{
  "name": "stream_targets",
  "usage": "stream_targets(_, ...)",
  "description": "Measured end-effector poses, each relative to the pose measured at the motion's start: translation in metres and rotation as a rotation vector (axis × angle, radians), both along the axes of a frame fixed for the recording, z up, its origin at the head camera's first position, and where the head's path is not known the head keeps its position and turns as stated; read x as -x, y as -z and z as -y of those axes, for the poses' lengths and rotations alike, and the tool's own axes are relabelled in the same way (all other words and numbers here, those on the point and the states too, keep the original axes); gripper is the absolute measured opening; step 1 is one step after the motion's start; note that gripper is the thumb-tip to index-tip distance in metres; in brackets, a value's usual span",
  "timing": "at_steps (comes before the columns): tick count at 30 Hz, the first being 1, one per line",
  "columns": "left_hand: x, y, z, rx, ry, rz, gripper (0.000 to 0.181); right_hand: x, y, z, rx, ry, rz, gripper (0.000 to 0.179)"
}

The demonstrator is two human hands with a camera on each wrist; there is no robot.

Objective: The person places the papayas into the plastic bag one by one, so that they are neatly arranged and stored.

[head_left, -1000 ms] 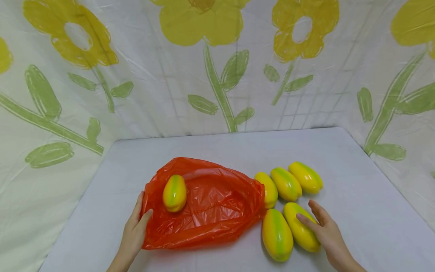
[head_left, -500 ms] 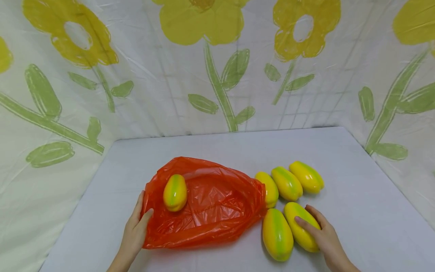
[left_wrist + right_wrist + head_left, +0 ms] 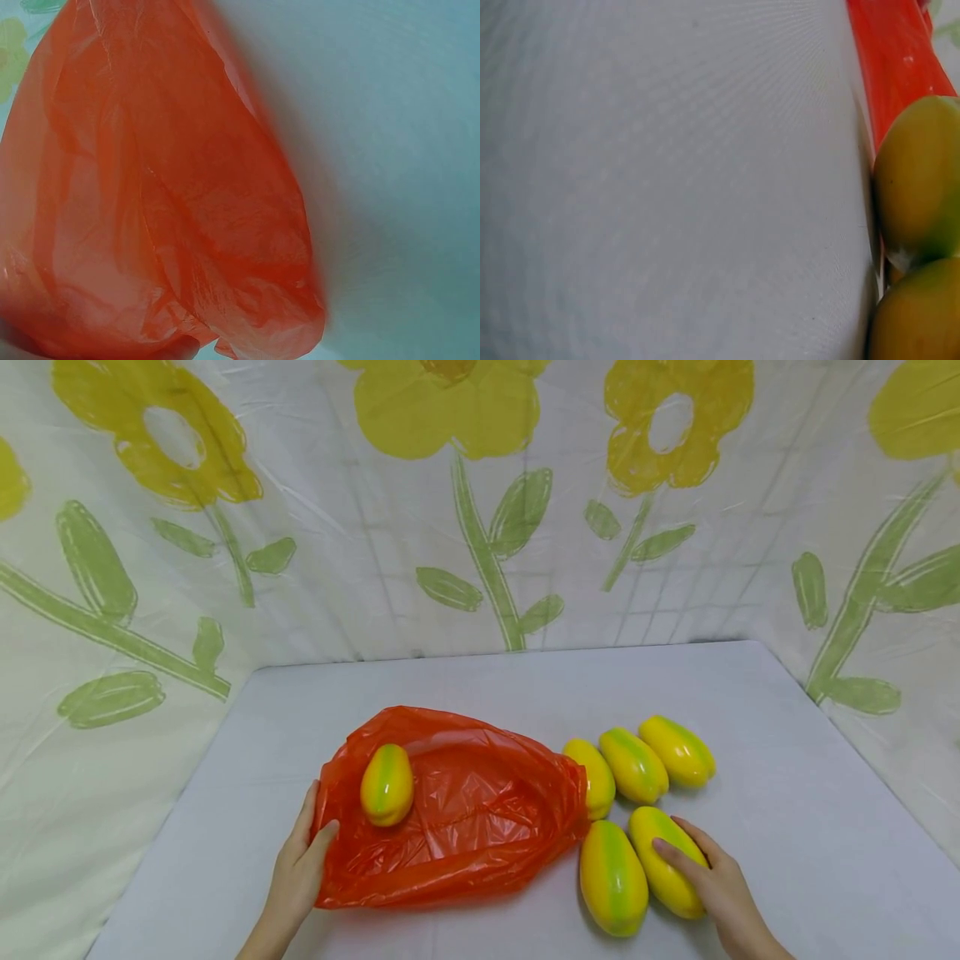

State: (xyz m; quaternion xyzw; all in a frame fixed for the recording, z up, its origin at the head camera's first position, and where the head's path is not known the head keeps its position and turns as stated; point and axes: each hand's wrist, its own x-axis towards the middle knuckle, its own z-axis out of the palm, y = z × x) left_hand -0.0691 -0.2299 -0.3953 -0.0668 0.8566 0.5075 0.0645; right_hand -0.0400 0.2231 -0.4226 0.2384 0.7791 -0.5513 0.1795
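Note:
My left hand (image 3: 297, 864) pinches the left edge of a red plastic bag (image 3: 480, 814), its thumb on the inner side. The bag's mouth spreads wide, and one yellow papaya (image 3: 387, 785) with a green stripe lies in its left part. Red film (image 3: 172, 187) fills much of the left wrist view, with a bit of that hand at the bottom corner. At the right, my right hand (image 3: 723, 885) grips a papaya (image 3: 658, 852) lying on the table, thumb on top and fingers round its far side. Another papaya (image 3: 613, 878) sits close to its left.
Behind these, a row of papayas includes one (image 3: 590, 781) partly covered by the bag's right end, one in the middle (image 3: 632, 766) and one at the right (image 3: 677, 752). A white cloth covers the table (image 3: 480, 681). Flower-printed curtains (image 3: 322, 568) hang round its back and sides.
My right hand has moved in over the papaya and closed round it. The papaya has shifted very slightly. The left hand and bag stay as they were.

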Motion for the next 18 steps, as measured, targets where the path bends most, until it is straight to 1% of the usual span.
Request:
stream_targets(9, -0.0002, 0.0006, 0.0005, -0.001, 0.001, 0.003, 0.066, 0.0010, 0.0028, -0.0020, 0.011, 0.011, 0.007, 0.098)
stream_targets(14, -0.0005, 0.0001, 0.0008, 0.007, -0.002, 0.004, 0.066, 0.0001, 0.0023, -0.0037, 0.013, 0.013, 0.014, 0.099)
stream_targets(18, -0.0008, -0.0003, 0.0011, 0.007, -0.003, -0.002, 0.066, -0.0004, 0.0008, -0.0063, 0.012, 0.016, 0.027, 0.103)
